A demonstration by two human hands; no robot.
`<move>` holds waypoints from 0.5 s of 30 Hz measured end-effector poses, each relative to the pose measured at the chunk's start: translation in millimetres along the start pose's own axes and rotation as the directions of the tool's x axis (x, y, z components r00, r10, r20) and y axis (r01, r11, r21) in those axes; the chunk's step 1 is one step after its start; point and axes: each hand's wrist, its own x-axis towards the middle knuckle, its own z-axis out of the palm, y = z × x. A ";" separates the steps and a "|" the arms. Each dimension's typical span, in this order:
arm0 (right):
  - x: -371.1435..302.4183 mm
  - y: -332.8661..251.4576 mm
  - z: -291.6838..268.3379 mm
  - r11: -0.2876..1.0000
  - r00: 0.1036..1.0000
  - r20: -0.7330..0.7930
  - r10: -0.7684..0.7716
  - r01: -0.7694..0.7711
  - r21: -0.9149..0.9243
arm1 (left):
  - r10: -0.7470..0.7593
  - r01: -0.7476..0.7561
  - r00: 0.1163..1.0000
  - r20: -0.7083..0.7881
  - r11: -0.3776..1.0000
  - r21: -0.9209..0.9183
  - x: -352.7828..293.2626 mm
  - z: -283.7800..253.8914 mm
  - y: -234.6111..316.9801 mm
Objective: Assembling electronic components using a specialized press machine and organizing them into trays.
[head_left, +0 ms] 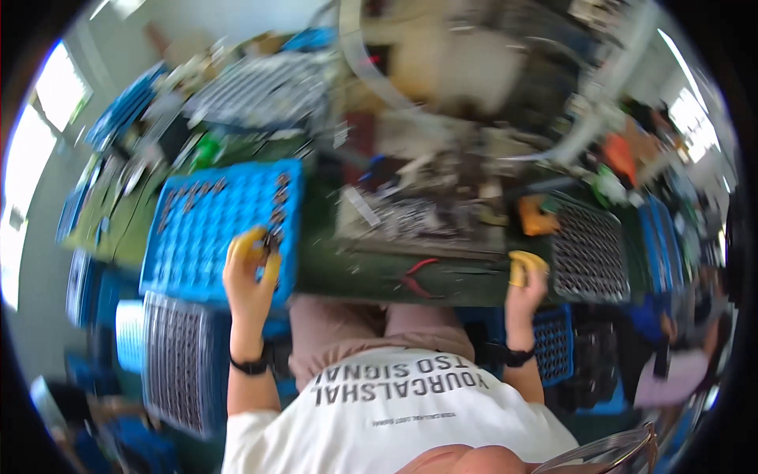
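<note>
Left hand [251, 272]: held over the near right part of the blue tray, yellow covers on the fingertips; thumb and fingers brought together on a small dark part.
Small dark part [272, 239]: at the tips of the left thumb and fingers, pinched there; its far end shows past the yellow covers, its near end is hidden between them. Whether it also touches the tray cannot be told.
Blue tray [205, 249]: left side of the green bench [320, 265], at its near edge; pocketed in rows. Other dark pieces [280, 197] stand in a column along its right edge, far from the near rim, with more toward its far left corner; many pockets in the middle are bare.
Right hand [527, 288]: well apart from the left, at the near edge of the bench, fingers curled and capped in yellow; blurred, so whether it grips anything cannot be told.
Grey tray [591, 251]: just right of the right hand, filled with rows of small dark pieces.
Orange item [538, 216]: on the far side of the right hand, beside the grey tray; kind unclear.
Red-handled tool [421, 267]: between the two hands, nearer the right, lying on the bench.
Greyish plate [482, 245]: beyond the tool, strewn with blurred metal bits.
</note>
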 end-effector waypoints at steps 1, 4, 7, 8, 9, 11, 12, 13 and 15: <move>-0.1 1.8 10.0 0.999 0.999 -0.009 -0.053 0.053 0.012 | 0.060 -0.060 0.998 0.003 0.998 0.031 -3.6 9.2 -1.9; -1.8 3.3 25.2 0.977 0.976 -0.048 -0.211 0.211 -0.011 | 0.153 -0.161 0.987 0.053 0.969 0.186 -10.6 27.2 2.3; -10.4 4.3 14.0 0.978 0.976 -0.081 -0.202 0.196 -0.077 | 0.005 -0.009 0.998 0.069 0.999 0.053 -13.5 38.2 -1.4; -12.3 5.6 11.9 0.976 0.975 -0.090 -0.204 0.196 -0.090 | 0.023 -0.028 0.996 0.084 0.998 0.050 -13.4 37.3 -5.7; -13.5 5.8 11.4 0.978 0.975 -0.103 -0.196 0.187 -0.091 | 0.015 -0.016 0.996 0.093 1.000 0.009 -13.1 35.1 -11.5; -11.6 3.6 12.7 0.979 0.977 -0.082 -0.196 0.190 -0.073 | -0.030 0.036 0.997 0.078 0.996 -0.080 -13.0 32.6 -21.2; -10.0 2.2 13.1 0.980 0.979 -0.069 -0.193 0.190 -0.058 | -0.042 0.046 0.997 0.069 0.997 -0.066 -13.7 32.0 -23.2; -6.8 1.9 13.5 0.976 0.974 -0.072 -0.213 0.209 -0.067 | -0.041 0.048 0.997 0.073 0.994 -0.093 -12.0 33.0 -23.8; -2.0 -0.8 14.3 0.976 0.974 -0.081 -0.211 0.206 -0.066 | -0.037 0.046 0.996 0.076 0.992 -0.117 -9.2 34.8 -15.8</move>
